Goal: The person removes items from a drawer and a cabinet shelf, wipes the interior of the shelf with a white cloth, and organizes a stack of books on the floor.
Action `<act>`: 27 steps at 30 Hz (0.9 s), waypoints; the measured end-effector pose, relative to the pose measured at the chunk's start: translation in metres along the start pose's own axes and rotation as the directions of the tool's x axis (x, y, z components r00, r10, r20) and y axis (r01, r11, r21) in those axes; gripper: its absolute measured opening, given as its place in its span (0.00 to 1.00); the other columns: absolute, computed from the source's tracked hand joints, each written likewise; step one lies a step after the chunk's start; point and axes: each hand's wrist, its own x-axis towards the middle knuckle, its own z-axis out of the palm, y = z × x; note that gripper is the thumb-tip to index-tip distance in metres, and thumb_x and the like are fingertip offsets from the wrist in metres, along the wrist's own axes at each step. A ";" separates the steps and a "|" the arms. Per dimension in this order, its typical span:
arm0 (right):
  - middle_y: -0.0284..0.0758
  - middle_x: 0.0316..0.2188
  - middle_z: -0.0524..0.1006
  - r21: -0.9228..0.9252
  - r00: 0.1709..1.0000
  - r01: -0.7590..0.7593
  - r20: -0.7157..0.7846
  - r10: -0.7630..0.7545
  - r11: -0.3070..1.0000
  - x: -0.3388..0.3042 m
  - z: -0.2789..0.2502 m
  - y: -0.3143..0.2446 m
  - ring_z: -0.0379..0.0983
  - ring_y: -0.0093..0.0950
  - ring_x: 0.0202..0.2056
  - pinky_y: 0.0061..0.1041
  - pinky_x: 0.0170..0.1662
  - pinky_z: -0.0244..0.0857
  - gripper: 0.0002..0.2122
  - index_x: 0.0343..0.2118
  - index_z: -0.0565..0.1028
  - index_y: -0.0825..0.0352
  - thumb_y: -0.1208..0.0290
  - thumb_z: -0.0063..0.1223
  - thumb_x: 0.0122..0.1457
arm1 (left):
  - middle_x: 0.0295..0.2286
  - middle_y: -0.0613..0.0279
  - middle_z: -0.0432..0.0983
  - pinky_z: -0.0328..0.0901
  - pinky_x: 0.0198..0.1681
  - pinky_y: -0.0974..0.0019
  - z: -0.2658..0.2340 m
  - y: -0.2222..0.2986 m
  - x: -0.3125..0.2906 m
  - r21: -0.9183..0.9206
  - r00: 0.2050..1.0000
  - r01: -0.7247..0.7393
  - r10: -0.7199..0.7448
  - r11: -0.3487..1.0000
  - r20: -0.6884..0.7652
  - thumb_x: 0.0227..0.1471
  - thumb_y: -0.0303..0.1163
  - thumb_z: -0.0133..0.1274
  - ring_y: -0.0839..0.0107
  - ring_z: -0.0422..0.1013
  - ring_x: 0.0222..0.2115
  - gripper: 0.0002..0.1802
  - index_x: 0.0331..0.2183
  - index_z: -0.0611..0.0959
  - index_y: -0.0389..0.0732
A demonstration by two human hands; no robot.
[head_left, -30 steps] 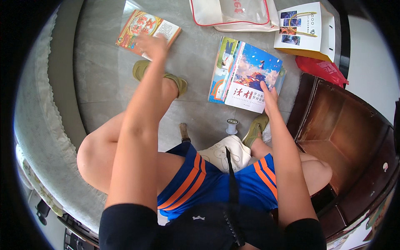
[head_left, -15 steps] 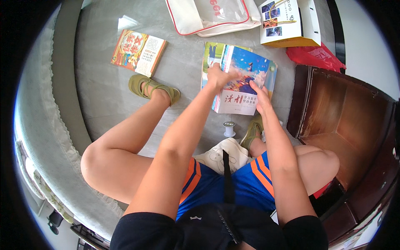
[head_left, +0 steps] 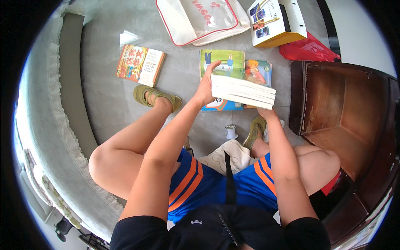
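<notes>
A stack of several magazines (head_left: 243,91) is raised off the floor between my hands, its white page edges turned toward me. My left hand (head_left: 204,88) grips the stack's left end, thumb at the upper edge. At the lower right corner, my right hand (head_left: 266,112) holds the stack from underneath, its fingers mostly hidden. Beneath and beyond it, flat on the floor, lie a green-covered book (head_left: 231,58) and a blue one with an orange figure (head_left: 263,68). Part of another blue cover (head_left: 229,105) shows below the stack.
A thick orange-and-white book (head_left: 139,64) lies by my left foot. Far off are a white-and-clear bag (head_left: 183,25), a paper gift bag (head_left: 273,35) and a red plastic bag (head_left: 308,49). An open wooden cabinet (head_left: 298,98) stands right. A white spool (head_left: 231,132) sits near my right foot.
The magazine stack has tipped, so its page edges now show instead of its front cover. My right hand has moved down to its lower corner. More of the books beneath is visible.
</notes>
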 end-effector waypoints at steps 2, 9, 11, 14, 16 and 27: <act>0.39 0.58 0.60 0.122 0.994 -0.107 0.009 0.107 0.987 -0.005 0.000 0.006 0.54 0.30 0.60 0.29 0.63 0.44 0.27 0.59 0.57 0.69 0.63 0.47 0.59 | 0.43 0.57 0.67 0.58 0.53 0.68 0.002 -0.006 -0.001 0.096 0.996 -0.078 0.081 0.992 -0.026 0.34 0.24 0.64 0.67 0.64 0.46 0.43 0.53 0.63 0.42; 0.33 0.41 0.76 -0.430 0.874 -0.264 0.271 0.402 0.864 0.033 -0.026 -0.026 0.71 0.23 0.41 0.26 0.46 0.64 0.25 0.47 0.70 0.71 0.61 0.62 0.50 | 0.34 0.60 0.78 0.66 0.44 0.68 -0.030 0.011 0.032 0.044 0.940 0.291 -0.294 0.956 0.175 0.30 0.28 0.69 0.71 0.73 0.36 0.30 0.40 0.76 0.37; 0.35 0.38 0.77 -0.153 0.848 -0.358 0.360 0.390 0.921 0.033 -0.027 -0.033 0.72 0.25 0.39 0.26 0.42 0.66 0.27 0.47 0.71 0.70 0.54 0.61 0.50 | 0.37 0.57 0.77 0.67 0.43 0.66 -0.032 0.015 0.028 -0.269 0.892 0.449 -0.413 0.852 0.184 0.34 0.32 0.68 0.70 0.73 0.37 0.29 0.41 0.75 0.36; 0.32 0.37 0.76 -0.179 0.715 -0.550 0.402 0.571 0.815 0.033 -0.022 -0.028 0.73 0.22 0.36 0.24 0.37 0.68 0.25 0.46 0.71 0.68 0.52 0.56 0.54 | 0.37 0.55 0.76 0.68 0.43 0.64 -0.026 0.009 0.018 -0.455 0.862 0.504 -0.465 0.734 0.204 0.39 0.29 0.64 0.68 0.73 0.37 0.27 0.43 0.73 0.35; 0.31 0.36 0.76 -0.108 0.657 -0.679 0.353 0.666 0.726 0.024 -0.012 -0.022 0.73 0.21 0.36 0.23 0.34 0.69 0.22 0.45 0.72 0.67 0.54 0.54 0.56 | 0.38 0.55 0.76 0.69 0.43 0.63 -0.025 -0.002 0.006 -0.550 0.826 0.546 -0.518 0.632 0.224 0.43 0.27 0.61 0.67 0.73 0.38 0.25 0.44 0.72 0.34; 0.45 0.51 0.68 0.159 -0.189 -0.981 -0.909 0.373 -0.111 -0.199 -0.183 0.227 0.62 0.41 0.54 0.43 0.51 0.62 0.34 0.55 0.58 0.68 0.69 0.58 0.44 | 0.34 0.57 0.77 0.71 0.36 0.62 0.016 -0.073 0.020 -0.642 0.826 0.524 -0.518 0.560 0.222 0.40 0.25 0.62 0.68 0.75 0.32 0.23 0.41 0.74 0.36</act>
